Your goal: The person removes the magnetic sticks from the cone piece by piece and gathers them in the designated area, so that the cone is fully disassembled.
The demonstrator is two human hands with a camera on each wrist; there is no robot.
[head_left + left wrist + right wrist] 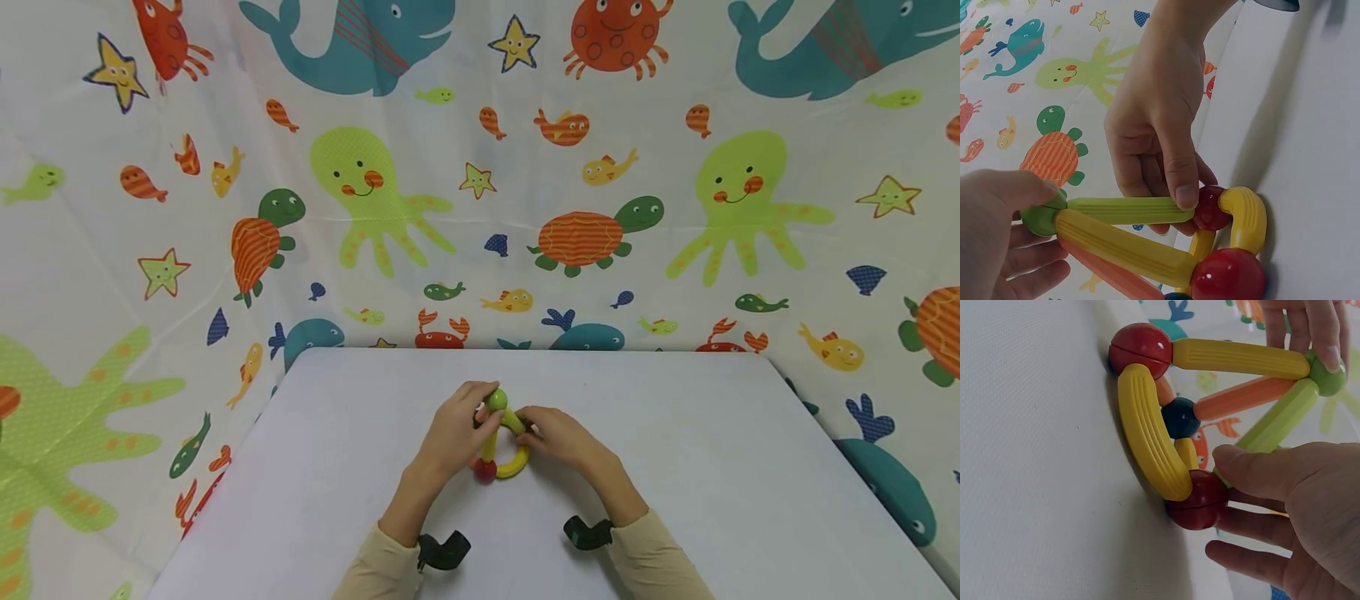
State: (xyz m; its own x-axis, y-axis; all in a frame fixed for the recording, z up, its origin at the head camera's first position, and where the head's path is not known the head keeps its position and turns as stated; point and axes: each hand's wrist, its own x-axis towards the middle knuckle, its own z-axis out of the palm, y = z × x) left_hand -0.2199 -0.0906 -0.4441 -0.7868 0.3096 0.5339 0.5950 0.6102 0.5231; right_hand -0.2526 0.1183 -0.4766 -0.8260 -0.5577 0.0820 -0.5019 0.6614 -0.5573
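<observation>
A pyramid-shaped frame of toy building sticks and balls stands on the white table. Its top is a green ball (497, 401), pinched by my left hand (450, 431) between thumb and fingers. From that ball slope a straight yellow stick (1241, 358), an orange stick (1244, 400) and a light green stick (1122, 210). At the base, a curved yellow stick (1144, 431) links a red ball (1141, 350) to a second red ball (1200, 503); a dark blue ball (1180, 418) sits behind. My right hand (564, 435) pinches the light green stick's lower end, beside the second red ball.
The white table (337, 483) extends around the toy on all sides. A cloth (420, 183) printed with sea animals hangs behind and beside it. Black wrist cameras are strapped on both wrists, the left camera (446, 551) and the right camera (587, 533), close above the table.
</observation>
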